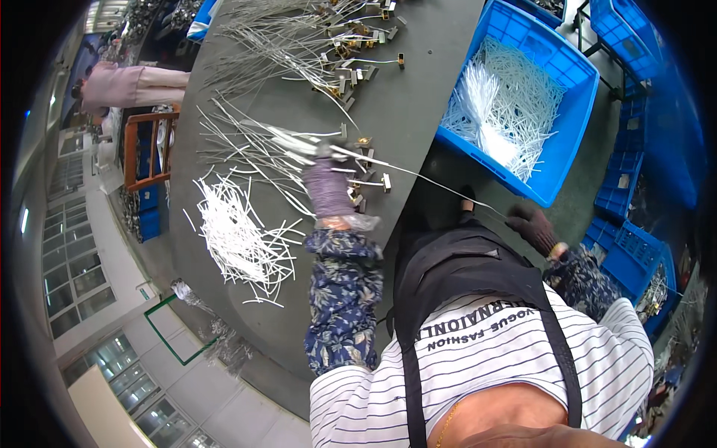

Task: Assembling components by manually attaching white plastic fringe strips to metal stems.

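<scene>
My left hand (328, 185), in a purple knitted glove, is over the table and closed around a bunch of white wires (287, 142). Its fingertips are blurred. From this hand a long thin wire (429, 179) runs across the table edge towards my right hand (532, 226). That hand, in a dark glove, is closed beside my apron at the wire's far end; the fingers themselves are partly hidden. Small metal and brass-coloured connector ends (364, 142) lie just beyond my left hand. Left of my forearm is a heap of short white tubes (243, 235).
More wires with metal ends (343, 45) cover the far part of the grey table (261, 313). A blue crate (571, 123) of white tubes stands at the right. Other blue crates (627, 257) are stacked farther right. Someone in pink (119, 89) is at the far left, near a wooden chair (133, 157).
</scene>
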Demonstrator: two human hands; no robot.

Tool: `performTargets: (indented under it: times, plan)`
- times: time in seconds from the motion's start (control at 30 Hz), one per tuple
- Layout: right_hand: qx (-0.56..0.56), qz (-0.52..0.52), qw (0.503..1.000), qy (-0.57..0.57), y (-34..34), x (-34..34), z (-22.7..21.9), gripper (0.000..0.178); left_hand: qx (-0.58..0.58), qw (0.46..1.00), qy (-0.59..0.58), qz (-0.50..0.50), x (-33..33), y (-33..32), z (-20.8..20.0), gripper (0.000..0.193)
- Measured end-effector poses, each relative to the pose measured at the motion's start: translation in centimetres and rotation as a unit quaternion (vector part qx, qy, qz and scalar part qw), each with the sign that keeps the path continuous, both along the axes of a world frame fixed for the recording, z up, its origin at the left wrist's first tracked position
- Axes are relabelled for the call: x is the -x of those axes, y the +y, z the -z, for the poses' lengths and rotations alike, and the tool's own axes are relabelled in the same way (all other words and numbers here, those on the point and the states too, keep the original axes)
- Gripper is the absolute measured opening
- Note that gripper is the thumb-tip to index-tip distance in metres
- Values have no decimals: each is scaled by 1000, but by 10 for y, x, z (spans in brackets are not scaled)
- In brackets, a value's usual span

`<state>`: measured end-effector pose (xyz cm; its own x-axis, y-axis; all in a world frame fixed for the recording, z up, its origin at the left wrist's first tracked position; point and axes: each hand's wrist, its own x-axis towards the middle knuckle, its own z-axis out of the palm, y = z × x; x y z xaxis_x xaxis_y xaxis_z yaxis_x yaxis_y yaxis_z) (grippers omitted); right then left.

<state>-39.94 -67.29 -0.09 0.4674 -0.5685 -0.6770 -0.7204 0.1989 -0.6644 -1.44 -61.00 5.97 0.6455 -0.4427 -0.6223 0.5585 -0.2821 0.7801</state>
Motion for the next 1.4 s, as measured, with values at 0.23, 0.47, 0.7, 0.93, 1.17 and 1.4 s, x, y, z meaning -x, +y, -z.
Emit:
performTargets:
  times: [0.23,0.47,0.7,0.93,1.17,1.4]
  plan:
    - [63,-154,976,-139,-7,-230,-41,59,-84,985,-137,57,23,45,16,21]
    - [338,-177,916,-123,-54,-317,5,43,-61,986,-133,76,-72,68,6,22]
    - [-31,-84,952,-294,-23,-232,-29,15,259,957,108,-77,-21,11,44,22]
    - [-73,4,997,3,36,84,55,12,257,960,60,-88,-28,-34,68,24]
    - [-209,164,963,41,43,96,33,17,259,958,-30,-119,-70,-34,21,24]
    - [-148,121,979,67,32,86,33,17,259,959,-58,-96,-88,-26,-2,23]
